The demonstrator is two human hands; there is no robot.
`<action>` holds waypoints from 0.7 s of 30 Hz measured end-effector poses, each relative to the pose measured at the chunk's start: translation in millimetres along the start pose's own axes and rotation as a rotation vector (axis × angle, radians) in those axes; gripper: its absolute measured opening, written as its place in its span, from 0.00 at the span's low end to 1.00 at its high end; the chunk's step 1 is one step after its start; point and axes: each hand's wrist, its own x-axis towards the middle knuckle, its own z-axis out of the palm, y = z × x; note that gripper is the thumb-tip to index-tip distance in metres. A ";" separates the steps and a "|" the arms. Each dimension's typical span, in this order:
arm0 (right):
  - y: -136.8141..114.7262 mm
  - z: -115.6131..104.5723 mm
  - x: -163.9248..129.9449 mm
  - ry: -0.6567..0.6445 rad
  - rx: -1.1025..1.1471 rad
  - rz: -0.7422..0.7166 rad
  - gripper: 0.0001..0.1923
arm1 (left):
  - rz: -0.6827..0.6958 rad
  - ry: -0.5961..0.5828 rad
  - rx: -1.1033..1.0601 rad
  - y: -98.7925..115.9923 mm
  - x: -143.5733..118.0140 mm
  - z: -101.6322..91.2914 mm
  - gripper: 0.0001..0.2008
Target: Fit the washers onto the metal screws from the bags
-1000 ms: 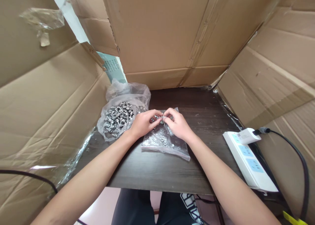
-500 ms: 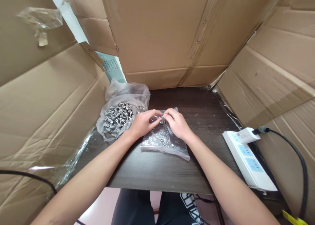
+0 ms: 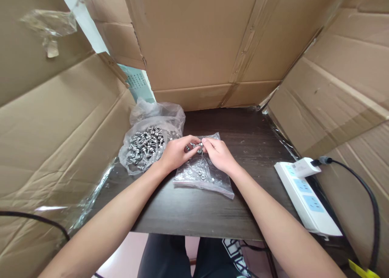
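Note:
Over a clear zip bag [image 3: 194, 180] on the dark table, my two hands meet almost fingertip to fingertip. My left hand [image 3: 176, 153] has its thumb and fingers curled round a small metal bolt [image 3: 199, 150]. My right hand [image 3: 218, 153] pinches at the bolt's end, where a small bright nut [image 3: 201, 144] seems to sit; the fingers partly hide it. Several loose nuts [image 3: 203, 176] lie on or in the zip bag. Left of my hands, an open plastic bag [image 3: 127, 146] holds a heap of metal bolts [image 3: 147, 142].
A white power strip [image 3: 306, 197] with a plugged-in adapter [image 3: 304, 167] and black cable lies along the table's right side. Cardboard walls [image 3: 206, 39] enclose the back and both sides. A black cable [image 3: 36, 217] runs at the lower left.
The fingers of my right hand have curled in closer at the bolt's end. My left hand stays in place, and the bags have not moved.

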 end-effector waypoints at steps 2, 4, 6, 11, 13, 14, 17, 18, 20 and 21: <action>0.6 0.2 -0.2 -0.003 0.021 0.015 0.20 | -0.011 0.002 -0.001 0.0 0.1 0.0 0.08; 1.1 0.4 -0.4 -0.008 0.037 0.017 0.14 | -0.018 -0.002 0.000 -0.2 -0.1 0.1 0.08; 1.0 0.3 -0.5 -0.014 0.024 0.019 0.13 | -0.017 -0.009 0.002 -0.3 -0.4 0.1 0.08; -1.1 0.1 -1.0 0.016 -0.024 0.039 0.22 | -0.004 -0.004 0.001 1.0 -0.2 -0.3 0.08; -1.6 0.1 -1.2 0.019 -0.003 0.017 0.18 | 0.000 0.006 0.007 1.5 -0.1 -0.4 0.07; -1.6 0.1 -1.3 0.013 0.008 0.007 0.16 | 0.002 0.006 0.009 1.6 -0.1 -0.3 0.07; -0.7 0.5 -1.2 -0.011 -0.002 0.009 0.16 | 0.007 -0.002 0.006 1.5 -0.4 0.1 0.07; -0.3 0.7 -1.1 -0.015 -0.012 0.019 0.18 | 0.008 -0.004 0.005 1.3 -0.6 0.3 0.07; 0.2 1.0 -0.9 -0.011 -0.024 0.036 0.22 | 0.009 -0.003 0.006 0.7 -0.8 0.6 0.07; 0.2 1.1 -0.9 -0.005 -0.020 0.036 0.22 | 0.006 -0.001 0.009 0.3 -0.9 0.7 0.07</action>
